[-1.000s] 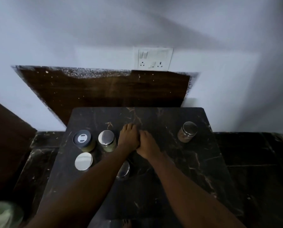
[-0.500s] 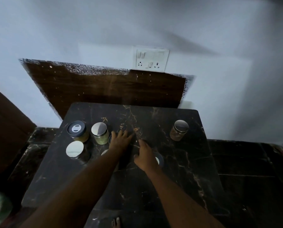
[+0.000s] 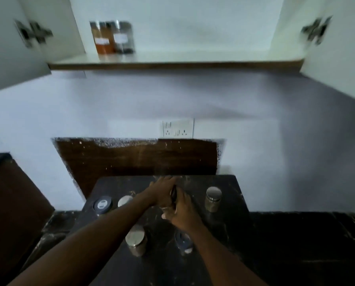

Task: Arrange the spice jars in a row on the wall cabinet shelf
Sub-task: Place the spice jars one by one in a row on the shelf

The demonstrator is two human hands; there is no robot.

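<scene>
My left hand [image 3: 160, 191] and my right hand [image 3: 182, 212] press together around a small spice jar [image 3: 173, 196] above the dark marble table [image 3: 230, 182]; only its dark lid edge and a bit of glass show. Several more jars stand on the table: a black-lidded jar [image 3: 102, 204], a silver-lidded jar [image 3: 124, 201] beside it, another silver-lidded jar [image 3: 135, 240] nearer me, a jar [image 3: 183, 241] partly under my right forearm, and a lone jar [image 3: 213, 199] at the right. On the wall cabinet shelf [image 3: 172, 65] stand an orange-filled jar [image 3: 102, 38] and a dark-filled jar [image 3: 123, 37], side by side at the left.
The cabinet's left door [image 3: 11, 44] and right door [image 3: 337, 48] hang open on both sides. A socket plate [image 3: 177, 128] sits on the wall above a brown panel [image 3: 135, 157]. A dark counter [image 3: 306, 234] runs behind and beside the table.
The view has tilted up, bringing the cabinet shelf into sight. My hands have come together around one jar, where before they lay apart on the table.
</scene>
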